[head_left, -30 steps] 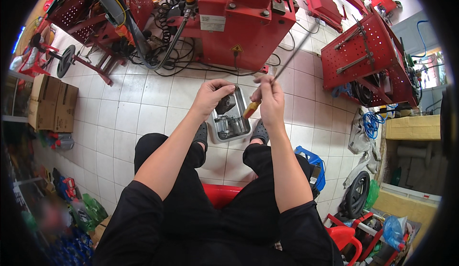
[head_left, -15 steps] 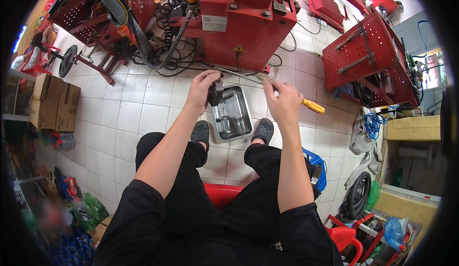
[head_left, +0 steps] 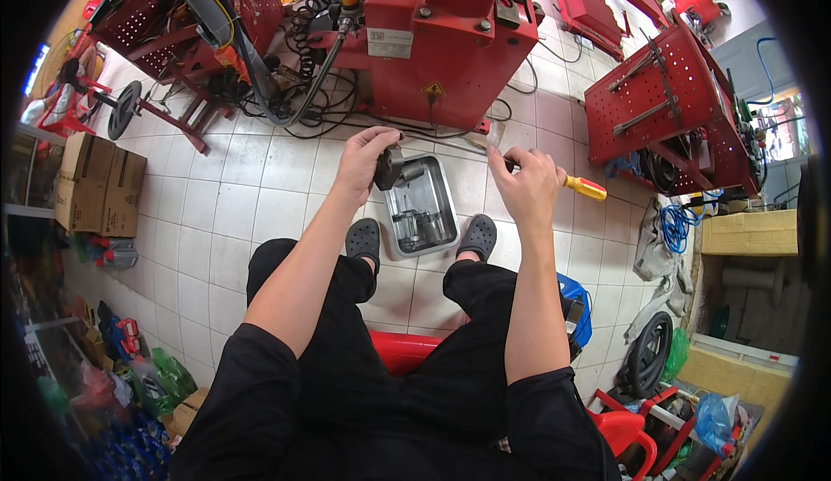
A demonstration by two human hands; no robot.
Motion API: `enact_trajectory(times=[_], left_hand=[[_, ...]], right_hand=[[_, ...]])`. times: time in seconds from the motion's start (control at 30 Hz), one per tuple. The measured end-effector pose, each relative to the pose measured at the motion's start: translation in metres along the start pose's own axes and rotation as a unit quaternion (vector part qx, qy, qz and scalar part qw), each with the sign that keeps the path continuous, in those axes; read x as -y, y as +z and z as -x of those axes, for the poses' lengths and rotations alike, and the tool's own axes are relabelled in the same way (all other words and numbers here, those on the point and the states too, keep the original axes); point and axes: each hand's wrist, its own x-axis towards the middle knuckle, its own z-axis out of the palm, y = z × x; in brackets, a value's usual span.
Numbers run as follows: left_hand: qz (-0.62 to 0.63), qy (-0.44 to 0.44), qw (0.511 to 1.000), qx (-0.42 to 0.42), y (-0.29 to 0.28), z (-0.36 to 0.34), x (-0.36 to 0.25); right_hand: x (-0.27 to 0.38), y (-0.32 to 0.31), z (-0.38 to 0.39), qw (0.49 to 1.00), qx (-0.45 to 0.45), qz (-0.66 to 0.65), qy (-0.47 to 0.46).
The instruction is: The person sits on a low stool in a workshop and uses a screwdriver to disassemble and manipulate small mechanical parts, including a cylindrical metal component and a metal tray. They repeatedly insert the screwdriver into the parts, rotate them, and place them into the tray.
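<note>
In my left hand [head_left: 357, 165] is a dark, chunky metal part [head_left: 389, 168], gripped between thumb and fingers above the tray; its exact kind I cannot make out. My right hand [head_left: 526, 182] is closed around a long screwdriver, whose yellow handle [head_left: 585, 189] sticks out on the right. Its thin shaft [head_left: 459, 146] points left toward the metal part; whether the tip touches it I cannot tell. Below, between my feet, a grey rectangular tray [head_left: 452, 221] stands on the floor, holding several metal parts [head_left: 421, 226].
Ahead stands a red machine [head_left: 441, 66], with black cables [head_left: 320, 105] and hoses to its left. A red perforated stand [head_left: 666, 105] is on the right. Cardboard boxes [head_left: 99, 182] sit at the left. Dark clogs [head_left: 476, 237] flank the tray. A red seat [head_left: 402, 351] is beneath me.
My right hand and the screwdriver have shifted to the right, away from the metal part. My left hand has barely moved.
</note>
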Motion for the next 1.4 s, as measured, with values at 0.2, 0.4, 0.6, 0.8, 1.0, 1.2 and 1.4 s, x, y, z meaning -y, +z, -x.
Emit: enact_trajectory(times=[0.2, 0.4, 0.6, 0.8, 1.0, 1.2, 1.4], left_hand=[[-0.016, -0.002, 1.000, 0.007, -0.001, 0.000, -0.001], [-0.021, -0.007, 1.000, 0.007, -0.002, 0.000, -0.001], [-0.038, -0.001, 0.999, 0.001, -0.003, 0.000, -0.001], [-0.096, 0.021, 0.995, -0.009, -0.006, -0.004, 0.002], [-0.121, 0.022, 0.992, -0.022, -0.009, -0.004, 0.000], [-0.098, 0.009, 0.994, -0.039, -0.006, -0.005, 0.001], [-0.023, -0.039, 0.997, -0.054, 0.005, 0.002, -0.006]], right_hand=[[-0.001, 0.000, 0.000, 1.000, -0.004, -0.006, 0.002], [-0.001, -0.001, 0.000, 1.000, -0.003, 0.000, -0.009], [0.000, -0.001, 0.000, 1.000, 0.008, 0.003, -0.011], [-0.001, 0.002, 0.001, 0.999, 0.007, 0.011, -0.032], [0.000, 0.009, 0.002, 0.999, 0.044, -0.002, -0.013], [-0.004, 0.015, 0.003, 0.999, 0.028, -0.017, -0.012], [-0.004, 0.020, 0.002, 0.997, 0.054, -0.038, 0.029]])
